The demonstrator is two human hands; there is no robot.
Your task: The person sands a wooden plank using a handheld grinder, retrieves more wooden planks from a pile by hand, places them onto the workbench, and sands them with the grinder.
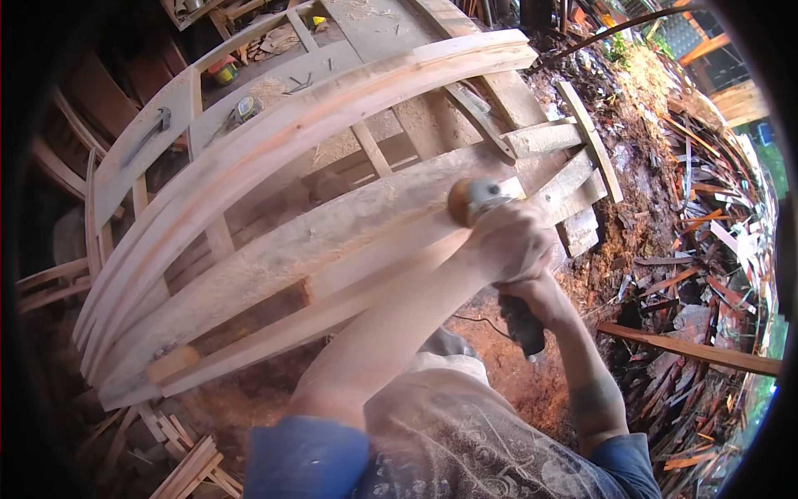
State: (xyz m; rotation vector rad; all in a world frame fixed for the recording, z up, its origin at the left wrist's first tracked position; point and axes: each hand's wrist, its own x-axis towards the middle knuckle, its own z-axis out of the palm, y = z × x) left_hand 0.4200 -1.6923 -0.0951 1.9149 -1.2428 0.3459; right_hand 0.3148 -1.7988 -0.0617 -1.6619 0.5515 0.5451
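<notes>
Both my hands are closed on an angle grinder (522, 326), which has a dark body, a silver head and a round brownish disc (459, 202). My left hand (509, 237) wraps round its front part near the head. Behind it, my right hand (539, 291) grips the body, and a thin cord shows beside it. The disc is at the right part of a long curved timber (357, 208) that lies nearest me; whether it touches the wood cannot be told. Pale dust hazes the wood, and my left hand is slightly blurred.
Beyond lies another thick curved beam (307, 125) on a board-topped workbench (357, 29). A dark hand tool (150, 135), a round gauge-like item (247, 107) and loose nails rest there. Wood offcuts (698, 333) cover the ground at right; a plank (690, 349) juts in.
</notes>
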